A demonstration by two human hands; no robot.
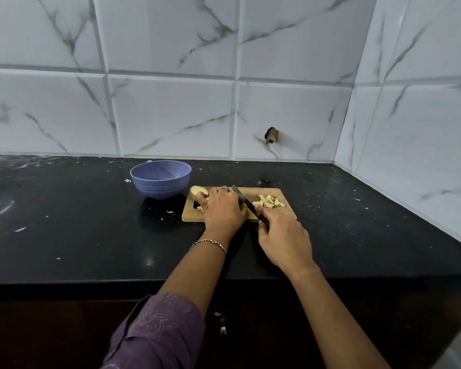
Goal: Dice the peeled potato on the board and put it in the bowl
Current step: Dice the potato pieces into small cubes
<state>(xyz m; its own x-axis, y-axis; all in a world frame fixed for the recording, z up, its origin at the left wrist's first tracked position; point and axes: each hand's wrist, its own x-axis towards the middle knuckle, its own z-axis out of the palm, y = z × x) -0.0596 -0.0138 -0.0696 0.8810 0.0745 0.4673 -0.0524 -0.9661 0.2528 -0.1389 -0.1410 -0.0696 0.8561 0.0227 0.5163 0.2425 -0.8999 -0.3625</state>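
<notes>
A wooden cutting board [288, 212] lies on the black counter. A pale peeled potato piece [199, 191] sits at the board's far left corner. My left hand [222, 210] covers the board's left half, its fingers curled down over potato that is mostly hidden beneath it. My right hand [284, 238] grips the dark handle of a knife [244, 201], whose blade slants up and left beside my left fingers. A small heap of potato dice [270, 201] lies on the board's right side. The blue bowl [160, 179] stands just left of the board; I see nothing in it.
White marbled tiles form the back wall and a side wall at the right, meeting in a corner. A dark chipped hole [272, 135] marks the back wall above the board. Small white scraps speckle the counter [77, 222]. The counter's front edge runs below my forearms.
</notes>
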